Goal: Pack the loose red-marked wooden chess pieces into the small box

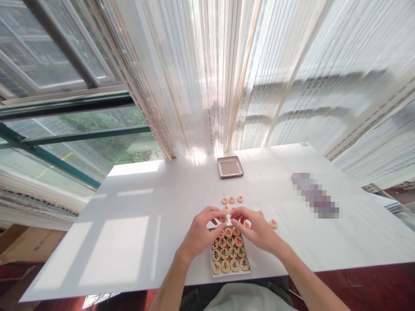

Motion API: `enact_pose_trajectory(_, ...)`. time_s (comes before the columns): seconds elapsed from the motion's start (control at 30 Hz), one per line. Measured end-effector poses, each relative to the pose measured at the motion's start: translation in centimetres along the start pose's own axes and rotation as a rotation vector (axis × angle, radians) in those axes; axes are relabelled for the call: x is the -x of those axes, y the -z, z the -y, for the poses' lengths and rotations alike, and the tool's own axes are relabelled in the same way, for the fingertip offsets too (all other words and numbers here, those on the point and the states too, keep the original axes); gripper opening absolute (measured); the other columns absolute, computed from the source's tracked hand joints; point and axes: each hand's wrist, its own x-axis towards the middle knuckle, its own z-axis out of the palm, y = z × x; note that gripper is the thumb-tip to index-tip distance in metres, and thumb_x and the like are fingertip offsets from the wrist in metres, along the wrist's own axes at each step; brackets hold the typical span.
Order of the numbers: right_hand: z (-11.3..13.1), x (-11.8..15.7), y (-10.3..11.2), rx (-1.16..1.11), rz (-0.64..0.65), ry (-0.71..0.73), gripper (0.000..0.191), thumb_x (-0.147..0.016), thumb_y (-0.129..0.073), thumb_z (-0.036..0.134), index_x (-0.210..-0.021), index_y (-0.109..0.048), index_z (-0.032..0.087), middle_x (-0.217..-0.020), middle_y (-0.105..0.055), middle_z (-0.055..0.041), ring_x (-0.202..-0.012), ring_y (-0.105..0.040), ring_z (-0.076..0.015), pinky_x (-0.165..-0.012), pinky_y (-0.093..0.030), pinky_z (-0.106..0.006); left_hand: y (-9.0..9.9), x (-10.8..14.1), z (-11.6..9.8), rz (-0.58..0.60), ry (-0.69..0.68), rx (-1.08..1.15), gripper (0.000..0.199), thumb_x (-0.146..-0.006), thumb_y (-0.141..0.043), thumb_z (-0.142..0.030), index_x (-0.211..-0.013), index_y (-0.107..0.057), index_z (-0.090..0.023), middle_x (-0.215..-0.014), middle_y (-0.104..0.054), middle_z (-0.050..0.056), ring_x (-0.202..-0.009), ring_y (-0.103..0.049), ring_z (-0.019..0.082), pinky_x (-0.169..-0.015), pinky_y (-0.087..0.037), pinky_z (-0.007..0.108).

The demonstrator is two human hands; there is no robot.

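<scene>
My left hand (205, 226) pinches a round Chinese chess piece (223, 219) with a red character between thumb and fingers, just above the far edge of an open box (232, 274). Beside it, my right hand (253, 225) has thumb and fingers apart, with nothing visible between them. Rows of wooden pieces lie face up in the box, mostly with black characters (224, 253), and a few red ones (238, 241) at the far end. Both hands partly cover the box's far end and some loose pieces.
Several loose red-character pieces (231, 199) lie on the white table (136, 242) beyond the hands, and another piece (273, 223) lies to the right. Farther back is a shallow square lid (230, 167). A pixelated object (316, 196) lies at right. Curtains (223, 77) hang behind.
</scene>
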Motion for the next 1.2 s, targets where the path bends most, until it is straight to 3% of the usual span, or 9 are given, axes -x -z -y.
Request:
enact_pose_trajectory(0.27, -0.4, 0.8, -1.4, -0.281, -0.071, -0.090, 0.019, -0.093, -0.064, 0.039, -0.087, -0.057, 0.022, -0.086, -0.063, -0.0006, -0.080, -0.065, -0.0165, -0.074, -0.053, -0.029, -1.4, 0.1, -0.5, 0.027, 0.109, 0.075, 0.025, -0.090, -0.067, -0.030, -0.115, -0.068, -0.025, -0.110, -0.071, 0.004, -0.083, -0.069, 0.015, -0.074, -0.062, 0.027)
enact_pose_trajectory(0.33, -0.7, 1.0, -1.5, -0.365, -0.104, -0.109, 0.019, -0.092, -0.065, 0.040, -0.092, -0.057, 0.023, -0.088, -0.063, -0.0009, -0.082, -0.065, -0.0174, -0.075, -0.055, -0.030, -1.5, 0.2, -0.5, 0.027, 0.083, 0.064, 0.025, -0.090, -0.067, -0.027, -0.115, -0.068, -0.026, -0.110, -0.072, 0.003, -0.086, -0.069, 0.015, -0.078, -0.061, 0.029)
enact_pose_trajectory(0.47, -1.6, 2.0, -1.3, -0.449, -0.160, -0.125, 0.027, -0.093, -0.064, 0.040, -0.116, -0.058, 0.026, -0.094, -0.064, -0.0015, -0.082, -0.066, -0.0169, -0.080, -0.056, -0.033, -1.6, 0.7, -0.5, 0.009, -0.028, -0.047, 0.026, -0.087, -0.069, -0.021, -0.113, -0.067, -0.026, -0.116, -0.069, 0.003, -0.110, -0.064, 0.020, -0.097, -0.055, 0.036)
enact_pose_trajectory(0.63, -3.6, 4.3, -1.2, -0.467, -0.190, -0.137, 0.018, -0.093, -0.064, 0.038, -0.104, -0.067, 0.025, -0.098, -0.064, -0.0033, -0.081, -0.066, -0.0166, -0.080, -0.056, -0.032, -2.0, 1.6, -0.3, 0.040, -0.094, -0.266, 0.026, -0.084, -0.073, -0.020, -0.108, -0.068, -0.027, -0.116, -0.068, 0.003, -0.111, -0.061, 0.023, -0.100, -0.049, 0.043)
enact_pose_trajectory(0.87, -5.3, 7.2, -2.7, -0.567, -0.194, -0.259, 0.030, -0.087, -0.072, 0.038, -0.113, -0.064, 0.025, -0.092, -0.070, -0.0037, -0.088, -0.068, -0.0194, -0.086, -0.057, -0.034, -3.0, 1.7, -0.5, 0.107, -0.141, -0.352, 0.032, -0.079, -0.079, -0.026, -0.108, -0.067, -0.028, -0.115, -0.069, 0.003, -0.110, -0.061, 0.024, -0.104, -0.044, 0.047)
enact_pose_trajectory(1.1, -4.6, 7.9, -2.8, -0.556, -0.212, -0.253, 0.033, -0.088, -0.070, 0.043, -0.115, -0.064, 0.026, -0.123, -0.063, -0.0081, -0.092, -0.069, -0.0210, -0.091, -0.058, -0.038, -3.8, 1.4, -0.2, 0.145, -0.161, -0.359, 0.024, -0.081, -0.076, -0.023, -0.103, -0.067, -0.028, -0.113, -0.070, 0.003, -0.107, -0.063, 0.024, -0.103, -0.043, 0.048)
enact_pose_trajectory(1.2, -4.5, 7.9, -2.7, -0.524, -0.199, -0.242, 0.032, -0.089, -0.069, 0.042, -0.116, -0.064, 0.026, -0.123, -0.062, -0.0078, -0.093, -0.068, -0.0205, -0.092, -0.058, -0.038, -3.8, 1.2, -0.2, 0.135, -0.173, -0.364, 0.021, -0.082, -0.074, -0.022, -0.102, -0.067, -0.028, -0.111, -0.070, 0.003, -0.105, -0.063, 0.024, -0.101, -0.044, 0.047)
